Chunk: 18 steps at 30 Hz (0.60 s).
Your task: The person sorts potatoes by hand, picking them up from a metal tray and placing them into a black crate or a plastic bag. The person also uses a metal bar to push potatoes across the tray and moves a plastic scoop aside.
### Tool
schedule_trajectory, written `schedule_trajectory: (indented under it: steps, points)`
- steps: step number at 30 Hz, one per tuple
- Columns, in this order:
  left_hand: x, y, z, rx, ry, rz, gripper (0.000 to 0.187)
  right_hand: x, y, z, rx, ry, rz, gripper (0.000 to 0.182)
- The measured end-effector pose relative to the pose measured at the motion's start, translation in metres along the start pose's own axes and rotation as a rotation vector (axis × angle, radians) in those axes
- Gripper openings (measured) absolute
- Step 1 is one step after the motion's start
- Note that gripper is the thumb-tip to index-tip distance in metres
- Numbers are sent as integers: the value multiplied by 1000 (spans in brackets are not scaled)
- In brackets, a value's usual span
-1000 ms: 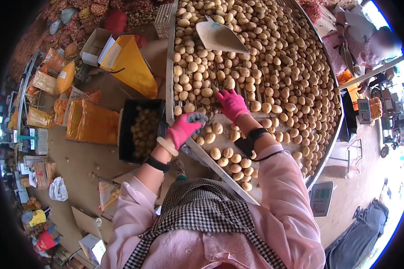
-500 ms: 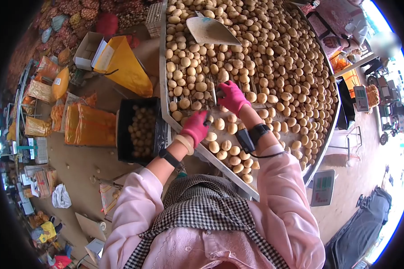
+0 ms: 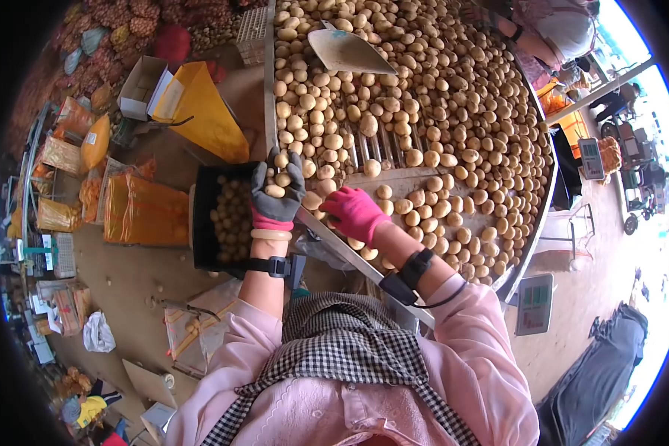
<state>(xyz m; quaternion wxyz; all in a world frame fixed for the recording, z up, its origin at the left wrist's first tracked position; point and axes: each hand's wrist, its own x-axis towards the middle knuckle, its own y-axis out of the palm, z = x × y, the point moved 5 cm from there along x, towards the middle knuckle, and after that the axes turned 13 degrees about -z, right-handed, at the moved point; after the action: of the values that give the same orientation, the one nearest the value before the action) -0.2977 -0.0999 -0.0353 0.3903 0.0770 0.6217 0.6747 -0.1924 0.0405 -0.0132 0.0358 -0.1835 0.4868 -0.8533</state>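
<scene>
My left hand (image 3: 276, 195), in a pink and grey glove, is turned palm up at the metal rim (image 3: 270, 111) of the sorting table, with a few small potatoes (image 3: 278, 181) cupped in its fingers. It hovers beside the black crate (image 3: 202, 223), which holds small potatoes. My right hand (image 3: 355, 213), in a pink glove, lies palm down on the potatoes at the table's near edge, close to the left hand. What it grips underneath is hidden.
Potatoes cover the big round table (image 3: 535, 238); a metal scoop (image 3: 346, 52) lies at its far side. Another person (image 3: 554, 30) works at the far right. Yellow bags (image 3: 201, 108), orange sacks (image 3: 145, 209) and cardboard boxes (image 3: 143, 85) crowd the floor to the left.
My left hand swung left from the table to the rim by the crate and turned palm up with potatoes. My right hand drew back from the rollers to the near edge.
</scene>
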Motion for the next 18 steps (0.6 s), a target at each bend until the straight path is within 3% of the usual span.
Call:
schedule_trajectory:
  steps: [3,7,9,11,13,14,15,16,17,18]
  points:
    - [-13,-1,-4,-81,-28,-4,36,4,44,0,-126,9,65,36]
    - [-22,-18,-2,15,27,-92,36,11,43,-5,-86,84,103,35]
    - [-30,-15,5,103,162,-77,36,2,13,-6,24,217,-126,33]
    - [-42,-9,15,384,277,-126,34,-15,-12,-8,384,558,-386,34]
    - [-38,-5,39,685,405,-128,35,-31,15,-6,1554,938,-622,34]
    - [-38,-12,63,811,508,-280,36,-26,21,13,1789,958,-718,37]
    - [-35,-21,88,1016,588,-190,35,-23,23,28,2025,953,-821,39]
    - [-35,-22,102,1241,717,-128,33,-42,-4,27,1208,713,-1028,35]
    - [-37,-23,116,1459,850,-48,32,-54,-27,43,386,466,-1076,32]
    - [-51,-9,136,1728,793,-157,46,-62,6,15,1079,640,-1152,36]
